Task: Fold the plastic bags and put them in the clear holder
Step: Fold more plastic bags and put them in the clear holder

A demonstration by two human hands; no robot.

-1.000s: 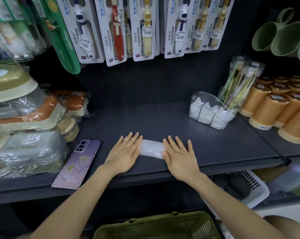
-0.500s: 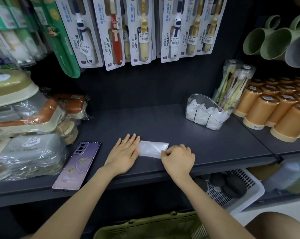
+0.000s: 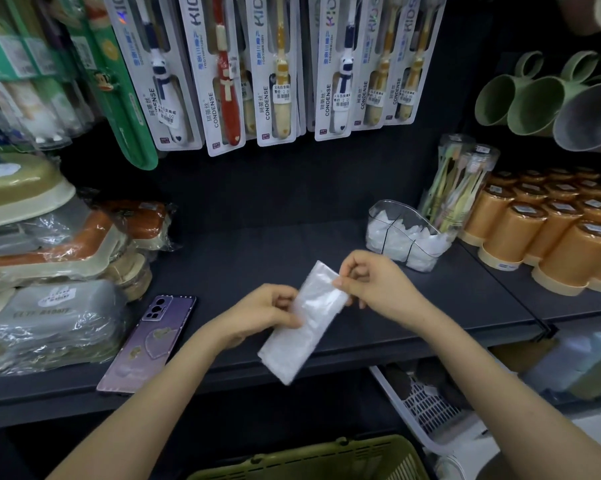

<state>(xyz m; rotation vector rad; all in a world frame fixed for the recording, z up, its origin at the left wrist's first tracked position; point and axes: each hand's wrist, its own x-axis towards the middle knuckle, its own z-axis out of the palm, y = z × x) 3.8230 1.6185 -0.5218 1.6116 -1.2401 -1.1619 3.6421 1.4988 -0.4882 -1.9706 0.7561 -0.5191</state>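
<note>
Plastic bag (image 3: 306, 323): translucent white, folded into a long narrow strip and held tilted over the front of the dark shelf (image 3: 257, 251). Its top end points to 1 o'clock and its bottom end to 7. Left hand (image 3: 261, 313) grips the bag's left edge mid-length, fingers curled round it. Right hand (image 3: 375, 285) pinches the upper end between thumb and forefinger, other fingers curled. Clear holder (image 3: 406, 237) stands on the shelf at 2 o'clock from the bag, apart from it, with white folded bags inside. Clear toothbrush tube (image 3: 455, 181) is just behind the holder, orange cups (image 3: 548, 244) at the holder's 3 o'clock. Purple phone (image 3: 150, 341) lies flat at the bag's 9 o'clock. Kids toothbrush packs (image 3: 275, 71) hang at 12. Green basket (image 3: 326, 459) is at 6, below the shelf.
</note>
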